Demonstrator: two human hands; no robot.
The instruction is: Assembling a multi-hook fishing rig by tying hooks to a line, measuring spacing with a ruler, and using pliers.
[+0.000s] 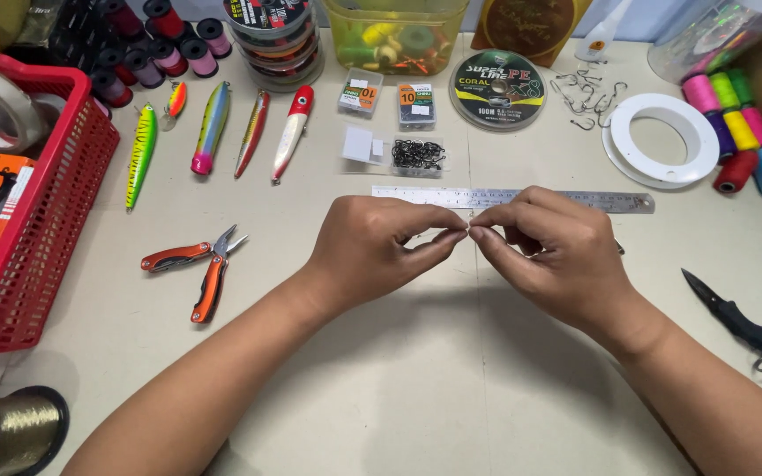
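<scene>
I am holding both hands together above the middle of the pale table (416, 388), my left hand (372, 247) and right hand (557, 251) each pinching closed at thumb and forefinger, fingertips almost meeting; whatever I am gripping between them is too small to make out. A steel ruler (610, 202) is lying just beyond my knuckles, and past it a clear box of dark hooks (417, 156) is sitting. Orange-handled pliers (200, 264) are resting open to my left, near a row of painted fishing lures (213, 128) and a red basket (41, 229). A black folding knife (734, 319) is lying to my right, below a white empty spool (663, 141) and bright thread bobbins (738, 132).
</scene>
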